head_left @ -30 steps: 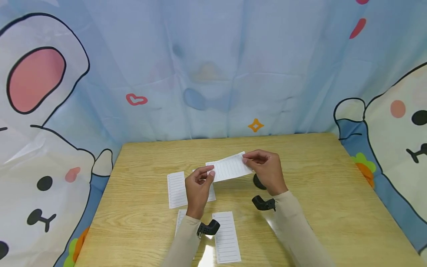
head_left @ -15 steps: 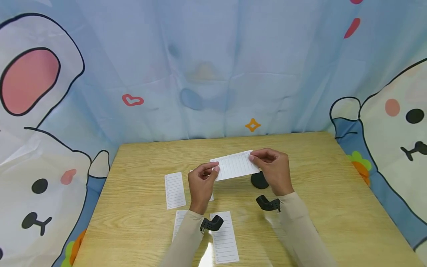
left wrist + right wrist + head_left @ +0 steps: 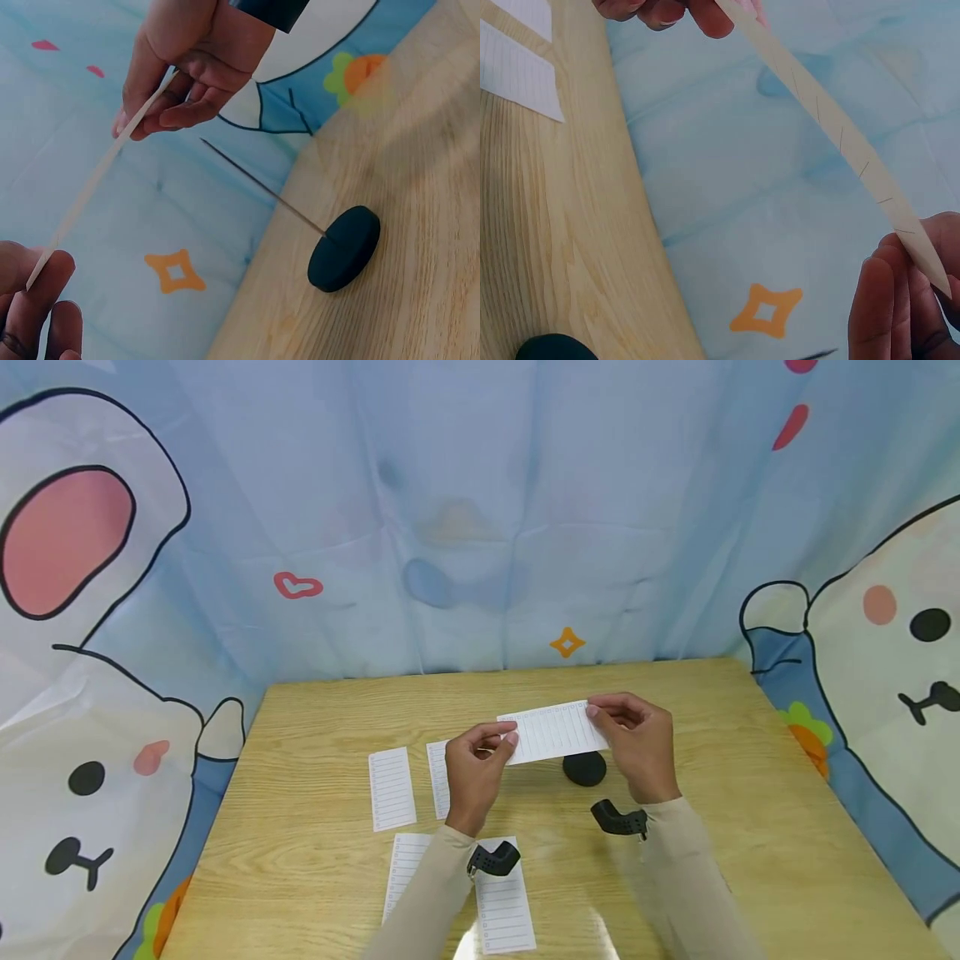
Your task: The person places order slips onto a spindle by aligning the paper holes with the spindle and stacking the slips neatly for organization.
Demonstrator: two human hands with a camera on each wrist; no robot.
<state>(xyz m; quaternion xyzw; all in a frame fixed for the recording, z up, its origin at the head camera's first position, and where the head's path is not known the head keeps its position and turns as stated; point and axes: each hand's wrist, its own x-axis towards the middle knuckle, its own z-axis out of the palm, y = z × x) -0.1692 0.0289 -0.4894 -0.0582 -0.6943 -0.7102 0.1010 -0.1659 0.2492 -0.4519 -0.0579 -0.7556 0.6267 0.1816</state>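
Note:
Between my two hands a white lined paper slip (image 3: 555, 732) is held up sideways above the table. My left hand (image 3: 477, 775) pinches its left end between thumb and fingers. The other end is pinched by my right hand (image 3: 639, 745). Seen nearly edge-on in the left wrist view, the slip (image 3: 97, 176) is a thin pale strip. Below and behind it stands a paper spike, its round black base (image 3: 345, 251) flat on the table and its thin metal rod (image 3: 262, 187) pointing up. In the head view the spike's base (image 3: 584, 769) shows just under the slip's right part.
Several more lined slips lie on the wooden table (image 3: 315, 727): a far left slip (image 3: 392, 788), one partly behind my left hand (image 3: 438, 779), and two nearer slips, including this front slip (image 3: 506, 902), partly under my left forearm. A printed curtain (image 3: 480, 527) hangs behind the table.
Both hands have moved to the right with the slip, which now hangs above the spike's base. More of the slip behind my left hand shows.

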